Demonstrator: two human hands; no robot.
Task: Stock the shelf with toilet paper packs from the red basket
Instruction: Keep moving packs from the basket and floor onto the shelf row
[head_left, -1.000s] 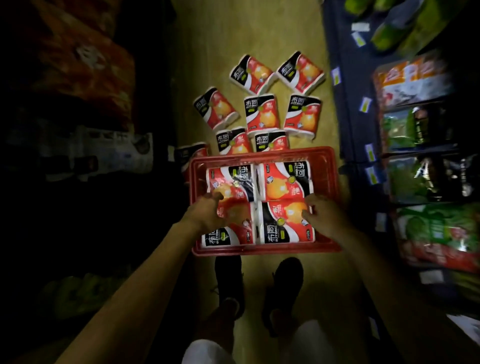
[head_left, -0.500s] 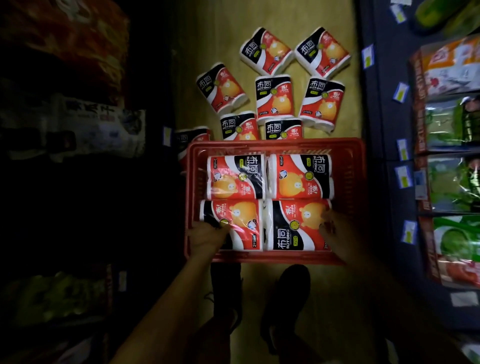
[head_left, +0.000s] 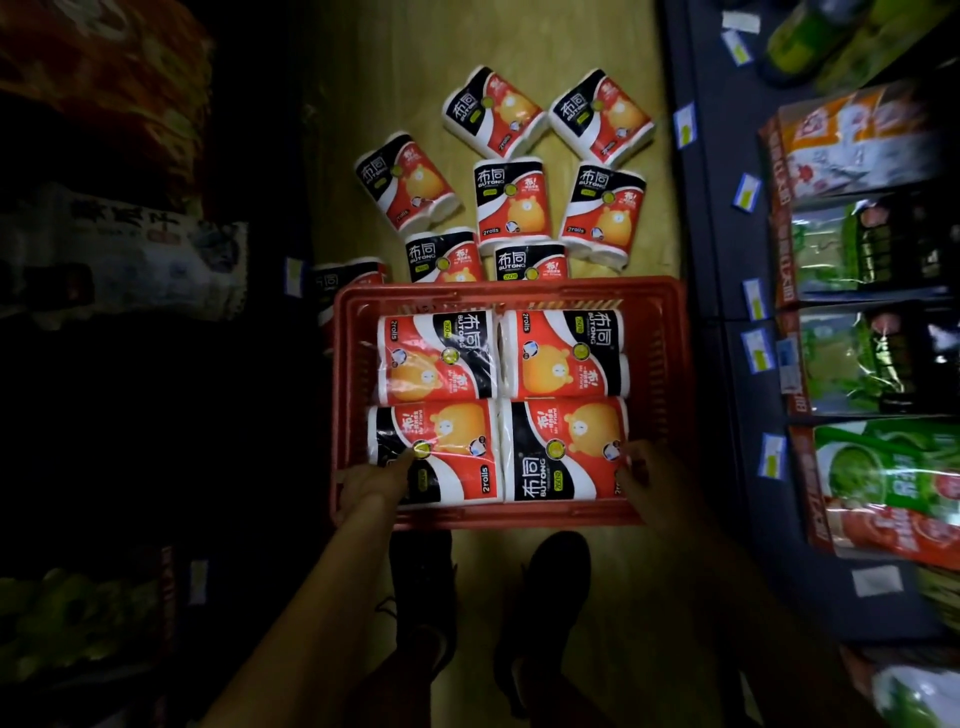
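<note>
Red plastic walls of the basket (head_left: 660, 364) box in four two-roll toilet paper packs. At the near left pack (head_left: 441, 452) the left hand (head_left: 371, 483) lies fingers down on the film; whether that grip has closed, I cannot tell. At the near right pack (head_left: 566, 449) the right hand (head_left: 657, 478) presses the pack's outer edge, grip unclear too. Slick film and tight packing could let a pack slip or drag its neighbour. More packs (head_left: 511, 200) litter the yellowish floor (head_left: 571, 649) beyond; the aisle is dim, with stocked shelving (head_left: 727, 364) on the right.

We are reading "BUTONG", "布同" and "2rolls" on the toilet paper packs (head_left: 566, 449) lying in the red basket (head_left: 660, 374).
</note>
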